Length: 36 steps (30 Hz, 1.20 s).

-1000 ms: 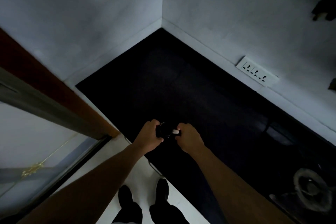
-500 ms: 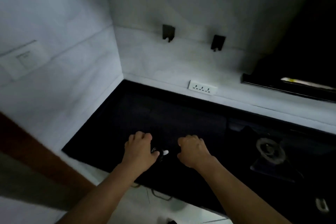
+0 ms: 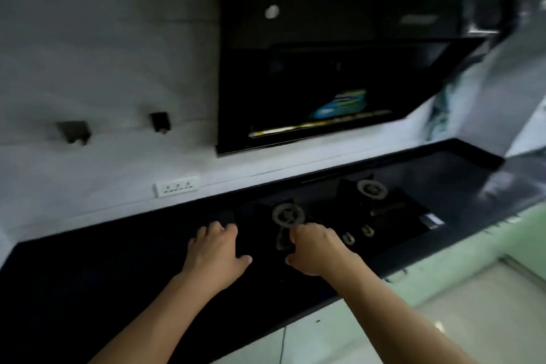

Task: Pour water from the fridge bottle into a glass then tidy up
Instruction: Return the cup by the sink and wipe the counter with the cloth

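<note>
No bottle and no glass are in view. My left hand (image 3: 218,251) hovers palm down over the black countertop (image 3: 88,275), fingers loosely bent and thumb stretched out to the right. My right hand (image 3: 317,250) is level with it, a short gap apart, at the front left corner of the gas hob (image 3: 393,216), with its thumb pointing left. Nothing shows in either hand or between them. The picture is dim and blurred by motion.
Two burners (image 3: 288,214) (image 3: 371,188) and two knobs (image 3: 348,238) sit on the hob. A black range hood (image 3: 325,74) hangs above it. A white socket strip (image 3: 176,185) and two dark wall hooks (image 3: 74,131) are on the white backsplash. Pale floor lies at the lower right.
The view has swung right from the counter corner to the hob and hood. My hands have parted, and the small dark item with a white tip between them is out of sight.
</note>
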Each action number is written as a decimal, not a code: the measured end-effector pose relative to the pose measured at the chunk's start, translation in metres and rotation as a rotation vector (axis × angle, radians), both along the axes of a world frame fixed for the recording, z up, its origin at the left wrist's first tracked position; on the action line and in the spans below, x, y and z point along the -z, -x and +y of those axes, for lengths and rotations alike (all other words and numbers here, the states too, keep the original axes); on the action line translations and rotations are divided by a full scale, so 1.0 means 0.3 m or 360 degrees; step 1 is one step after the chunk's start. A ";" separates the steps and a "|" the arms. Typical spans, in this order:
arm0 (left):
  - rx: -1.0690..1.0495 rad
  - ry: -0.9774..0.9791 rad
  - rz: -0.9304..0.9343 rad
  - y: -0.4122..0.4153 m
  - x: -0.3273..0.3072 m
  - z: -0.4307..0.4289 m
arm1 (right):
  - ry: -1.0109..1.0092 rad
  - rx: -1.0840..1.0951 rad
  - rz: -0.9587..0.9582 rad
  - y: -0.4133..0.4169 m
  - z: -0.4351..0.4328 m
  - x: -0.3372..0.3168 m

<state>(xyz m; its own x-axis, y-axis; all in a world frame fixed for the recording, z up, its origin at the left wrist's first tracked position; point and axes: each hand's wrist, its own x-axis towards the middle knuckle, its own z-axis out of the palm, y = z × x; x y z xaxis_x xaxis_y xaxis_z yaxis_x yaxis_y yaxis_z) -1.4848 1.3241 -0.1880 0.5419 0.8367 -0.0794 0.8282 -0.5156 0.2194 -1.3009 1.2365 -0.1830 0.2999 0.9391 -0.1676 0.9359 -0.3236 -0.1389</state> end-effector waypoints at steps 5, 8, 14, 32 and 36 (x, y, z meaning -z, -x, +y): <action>0.0297 0.0011 0.0035 -0.352 -0.034 -0.172 | -0.0038 0.0364 0.0027 -0.293 -0.304 -0.059; 0.0451 0.0028 0.0062 -0.600 -0.037 -0.318 | -0.0026 0.0567 0.0053 -0.485 -0.521 -0.077; 0.0717 0.0085 0.0123 -1.077 -0.023 -0.662 | 0.0017 0.0837 0.0010 -0.875 -0.950 -0.070; 0.1161 0.0015 0.0206 -2.009 0.020 -0.900 | -0.0041 0.1331 0.0062 -1.653 -1.344 0.001; 0.1240 0.0034 0.0177 -2.263 0.016 -0.822 | -0.0042 0.1468 0.0022 -1.864 -1.308 -0.016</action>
